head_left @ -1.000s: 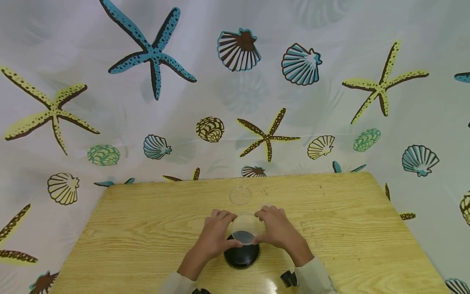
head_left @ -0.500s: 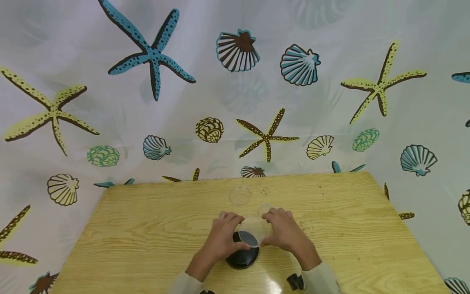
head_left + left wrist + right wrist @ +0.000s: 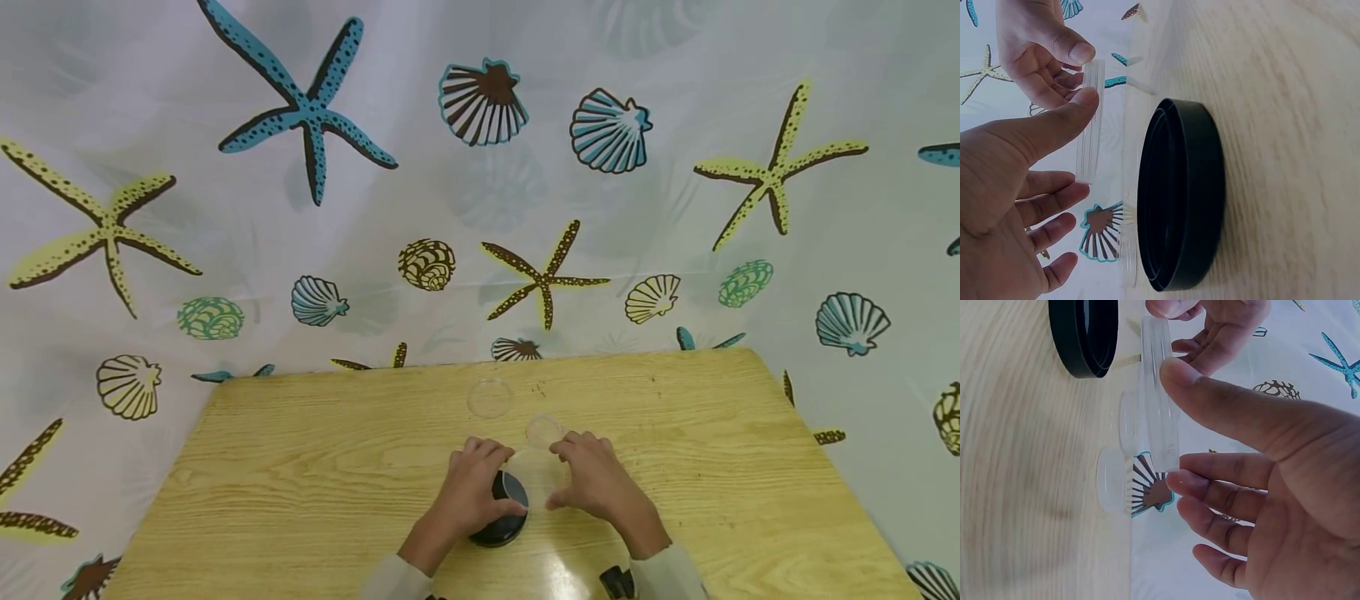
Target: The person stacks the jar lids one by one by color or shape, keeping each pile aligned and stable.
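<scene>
Between both hands, a clear round petri dish (image 3: 536, 479) is held above the table. My left hand (image 3: 472, 490) pinches its left edge between thumb and fingertips. On the opposite edge, my right hand (image 3: 596, 479) pinches it the same way. From the side in the left wrist view, the petri dish (image 3: 1091, 147) looks shallow, with ridged walls. Below the left hand, a black round shallow dish (image 3: 497, 532) sits on the table, partly covered by that hand. In the left wrist view, this black dish (image 3: 1207, 200) shows a raised rim and hollow inside.
Two more clear round dishes stand on the wooden table (image 3: 322, 467) beyond the hands: a farther one (image 3: 490, 399) and a nearer one (image 3: 543, 430) by the right fingertips. A curtain (image 3: 480, 200) printed with shells and starfish hangs behind the table's far edge.
Both hands have moved to the right with the petri dish, away from over the black dish. The nearer clear dish, hidden at first, has come into sight behind the right hand.
</scene>
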Demonstrator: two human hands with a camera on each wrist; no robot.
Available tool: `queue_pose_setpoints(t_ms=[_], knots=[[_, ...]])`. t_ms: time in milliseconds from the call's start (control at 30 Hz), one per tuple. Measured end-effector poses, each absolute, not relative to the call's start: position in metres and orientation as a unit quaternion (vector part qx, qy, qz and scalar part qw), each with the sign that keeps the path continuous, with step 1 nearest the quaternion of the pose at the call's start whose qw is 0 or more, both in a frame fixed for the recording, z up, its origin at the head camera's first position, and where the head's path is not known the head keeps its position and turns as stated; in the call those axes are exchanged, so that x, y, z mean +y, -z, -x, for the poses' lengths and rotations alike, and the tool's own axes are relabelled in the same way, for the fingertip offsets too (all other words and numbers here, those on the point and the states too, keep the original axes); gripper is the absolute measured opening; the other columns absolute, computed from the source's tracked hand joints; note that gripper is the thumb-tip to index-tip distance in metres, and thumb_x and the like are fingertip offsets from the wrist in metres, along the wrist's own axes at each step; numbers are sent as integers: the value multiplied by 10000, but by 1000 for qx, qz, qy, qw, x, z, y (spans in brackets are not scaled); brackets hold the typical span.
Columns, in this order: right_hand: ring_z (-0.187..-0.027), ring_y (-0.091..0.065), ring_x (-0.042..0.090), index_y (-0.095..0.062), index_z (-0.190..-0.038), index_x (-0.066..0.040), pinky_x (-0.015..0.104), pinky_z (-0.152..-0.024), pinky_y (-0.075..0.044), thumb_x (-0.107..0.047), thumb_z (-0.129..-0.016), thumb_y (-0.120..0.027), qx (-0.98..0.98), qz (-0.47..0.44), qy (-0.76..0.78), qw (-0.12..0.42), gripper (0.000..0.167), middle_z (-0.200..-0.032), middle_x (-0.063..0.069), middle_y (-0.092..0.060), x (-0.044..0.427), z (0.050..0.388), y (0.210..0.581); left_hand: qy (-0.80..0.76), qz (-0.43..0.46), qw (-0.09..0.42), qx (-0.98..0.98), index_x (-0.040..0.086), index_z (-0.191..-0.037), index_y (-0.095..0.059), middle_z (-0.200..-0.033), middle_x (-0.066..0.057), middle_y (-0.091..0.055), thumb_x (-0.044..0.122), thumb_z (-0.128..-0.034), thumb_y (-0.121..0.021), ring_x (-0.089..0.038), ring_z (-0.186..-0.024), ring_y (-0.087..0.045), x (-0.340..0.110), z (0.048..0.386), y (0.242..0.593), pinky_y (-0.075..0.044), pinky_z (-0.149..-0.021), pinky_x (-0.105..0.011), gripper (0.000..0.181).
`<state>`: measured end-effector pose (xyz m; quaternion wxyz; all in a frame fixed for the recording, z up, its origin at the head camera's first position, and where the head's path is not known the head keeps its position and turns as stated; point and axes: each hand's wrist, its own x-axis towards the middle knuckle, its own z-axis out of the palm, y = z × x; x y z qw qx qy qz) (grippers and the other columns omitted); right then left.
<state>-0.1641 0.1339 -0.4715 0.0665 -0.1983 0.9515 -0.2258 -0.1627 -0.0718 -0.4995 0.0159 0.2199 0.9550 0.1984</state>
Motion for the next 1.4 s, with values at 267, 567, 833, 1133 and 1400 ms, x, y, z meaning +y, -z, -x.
queue_pose_setpoints(t_ms=[267, 567, 833, 1133, 1400], knots=[[-887, -537, 229, -629, -1176, -2, 482, -826, -388, -302, -638, -875, 953, 190, 228, 64, 663, -977, 67, -618, 144, 162, 476, -187, -223, 13, 957, 131, -1245, -597, -1220, -9, -601, 508, -675, -804, -210, -1117, -468, -61, 163, 504, -369, -862, -440, 714], [-889, -539, 227, -637, -1157, -4, 455, -807, -390, -299, -613, -886, 957, 180, 218, 63, 666, -963, 62, -624, 153, 158, 485, -171, -236, 14, 956, 133, -1249, -598, -1201, 2, -607, 528, -663, -801, -200, -1108, -471, -50, 161, 510, -350, -859, -429, 735], [-871, -520, 216, -641, -1135, -7, 417, -760, -368, -300, -633, -873, 953, 196, 223, 58, 626, -935, 55, -604, 160, 155, 491, -152, -243, 25, 958, 142, -1255, -596, -1194, 9, -602, 559, -664, -783, -205, -1118, -474, -44, 161, 512, -361, -866, -437, 748], [-868, -533, 214, -640, -1141, -6, 427, -768, -385, -302, -623, -879, 956, 184, 222, 61, 642, -936, 43, -613, 162, 156, 497, -151, -241, 39, 958, 144, -1255, -602, -1181, 22, -609, 547, -668, -790, -181, -1091, -470, -40, 163, 516, -347, -873, -414, 736], [-958, -563, 257, -631, -1151, -5, 456, -838, -399, -286, -617, -883, 960, 163, 220, 62, 653, -977, 40, -617, 164, 152, 503, -146, -239, 40, 959, 129, -1238, -615, -1157, 22, -620, 526, -649, -814, -164, -1060, -468, -34, 164, 518, -335, -870, -407, 737]])
